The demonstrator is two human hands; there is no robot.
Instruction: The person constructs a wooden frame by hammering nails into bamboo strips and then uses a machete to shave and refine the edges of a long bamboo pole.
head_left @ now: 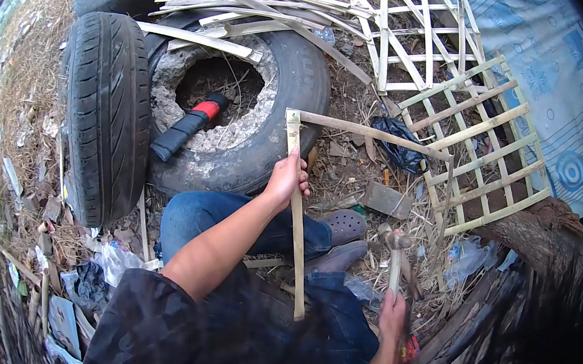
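Note:
My left hand [285, 183] is closed around a split bamboo strip [296, 247], which stands up in front of my knees. At its top end a second bamboo strip [373, 129] meets it in a corner and runs off to the right; small nail-like points stick out near that joint. Lower right, my right hand [392, 317] grips the pale handle of a hammer [395, 262], its head pointing up and away from me. The hammer is apart from the strips. Two bamboo lattice panels, one nearer [485, 138] and one farther [413, 32], rest on the right.
A tyre [306, 86] with a rough concrete ring lies ahead, bearing a black object with a red band [190, 129]. Another tyre [108, 118] stands at left. Loose bamboo strips [254, 9] are piled behind. A blue patterned cloth [554, 82], a brick [386, 200] and a log [544, 232] lie right.

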